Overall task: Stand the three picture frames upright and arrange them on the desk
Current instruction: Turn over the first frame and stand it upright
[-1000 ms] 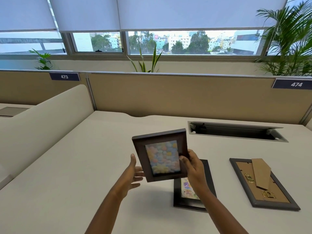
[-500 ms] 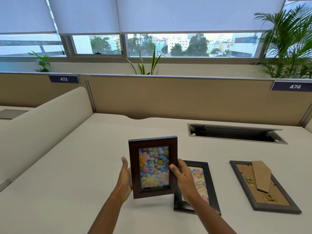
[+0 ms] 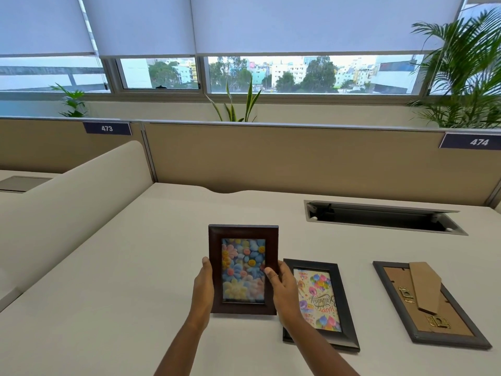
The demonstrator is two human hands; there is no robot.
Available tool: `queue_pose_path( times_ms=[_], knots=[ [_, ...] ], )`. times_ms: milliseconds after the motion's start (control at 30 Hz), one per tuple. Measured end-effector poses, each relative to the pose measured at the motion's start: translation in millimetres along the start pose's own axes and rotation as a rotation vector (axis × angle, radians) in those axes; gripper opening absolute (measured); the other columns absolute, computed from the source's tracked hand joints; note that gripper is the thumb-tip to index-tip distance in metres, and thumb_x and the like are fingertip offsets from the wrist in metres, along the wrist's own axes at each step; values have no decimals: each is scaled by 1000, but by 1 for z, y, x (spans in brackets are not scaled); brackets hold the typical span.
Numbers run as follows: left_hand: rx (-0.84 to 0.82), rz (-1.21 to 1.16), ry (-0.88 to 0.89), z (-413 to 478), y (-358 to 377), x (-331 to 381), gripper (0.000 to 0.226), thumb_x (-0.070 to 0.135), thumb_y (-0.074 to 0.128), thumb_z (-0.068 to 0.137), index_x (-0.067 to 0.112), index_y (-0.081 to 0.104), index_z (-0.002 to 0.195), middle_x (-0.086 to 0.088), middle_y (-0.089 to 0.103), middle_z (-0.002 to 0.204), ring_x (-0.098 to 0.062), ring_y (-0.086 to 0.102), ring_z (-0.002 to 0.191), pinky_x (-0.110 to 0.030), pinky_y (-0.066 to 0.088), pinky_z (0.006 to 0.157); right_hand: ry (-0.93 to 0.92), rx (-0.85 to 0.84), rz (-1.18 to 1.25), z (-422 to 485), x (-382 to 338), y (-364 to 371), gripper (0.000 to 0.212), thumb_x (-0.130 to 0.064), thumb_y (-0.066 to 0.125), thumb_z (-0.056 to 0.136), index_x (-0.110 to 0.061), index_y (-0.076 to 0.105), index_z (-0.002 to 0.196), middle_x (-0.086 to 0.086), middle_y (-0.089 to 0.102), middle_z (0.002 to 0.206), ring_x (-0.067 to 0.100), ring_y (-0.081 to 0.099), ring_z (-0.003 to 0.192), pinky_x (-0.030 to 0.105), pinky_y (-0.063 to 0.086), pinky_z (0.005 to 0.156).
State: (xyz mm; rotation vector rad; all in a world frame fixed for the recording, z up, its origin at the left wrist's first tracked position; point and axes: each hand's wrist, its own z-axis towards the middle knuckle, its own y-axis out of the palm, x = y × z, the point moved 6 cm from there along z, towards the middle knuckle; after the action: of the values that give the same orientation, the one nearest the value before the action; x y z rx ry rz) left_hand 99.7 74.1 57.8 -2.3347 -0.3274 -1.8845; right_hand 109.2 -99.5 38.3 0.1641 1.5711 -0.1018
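Note:
A dark brown flower picture frame (image 3: pixel 243 270) stands upright, its bottom edge on or just above the cream desk (image 3: pixel 122 280). My left hand (image 3: pixel 202 286) grips its left side and my right hand (image 3: pixel 283 289) grips its right side, thumb on the front. To its right a black frame with a birthday picture (image 3: pixel 320 302) lies flat, face up. Further right a grey frame (image 3: pixel 431 305) lies face down with its brown cardboard stand sticking up.
An open cable tray slot (image 3: pixel 379 217) is cut into the desk at the back right. A tan partition (image 3: pixel 271 158) closes the far edge and a cream rounded divider (image 3: pixel 67 207) runs along the left. Plants stand behind the partition.
The flower frame went from tilted and raised in the air to upright and lower, down at the desk surface. My left hand, open before, now grips its left side.

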Motion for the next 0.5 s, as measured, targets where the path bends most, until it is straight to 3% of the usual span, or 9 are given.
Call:
queue_pose_path(
  times_ms=[100, 167, 367, 500],
  knots=[
    [22, 26, 20, 1, -4, -1, 54, 43, 19, 97, 10, 45, 132, -17, 54, 131, -26, 55, 109, -32, 46, 85, 32, -4, -24, -4, 4, 3, 35, -15, 49, 93, -5, 45, 127, 15, 57, 119, 28, 59, 111, 29, 57, 73],
    [39, 50, 28, 1, -6, -2, 55, 43, 20, 97, 10, 45, 132, -19, 54, 131, -33, 54, 117, -39, 46, 95, 45, -12, -23, -7, 4, 3, 37, -14, 49, 93, -3, 44, 129, 18, 56, 122, 29, 58, 112, 39, 56, 81],
    [73, 79, 61, -2, -8, -7, 55, 41, 20, 97, 7, 45, 133, -22, 54, 131, -37, 52, 120, -52, 44, 103, 25, -60, -24, -13, 3, 3, 25, -13, 49, 93, -9, 49, 118, 14, 58, 116, 23, 60, 105, 30, 57, 75],
    [134, 98, 87, -5, -7, -12, 51, 37, 22, 98, 7, 39, 136, -21, 49, 136, -35, 47, 125, -47, 42, 106, 21, -90, -28, -15, -1, 2, 30, -14, 51, 92, -10, 48, 121, 7, 58, 112, 20, 58, 106, 39, 55, 87]
  ],
)
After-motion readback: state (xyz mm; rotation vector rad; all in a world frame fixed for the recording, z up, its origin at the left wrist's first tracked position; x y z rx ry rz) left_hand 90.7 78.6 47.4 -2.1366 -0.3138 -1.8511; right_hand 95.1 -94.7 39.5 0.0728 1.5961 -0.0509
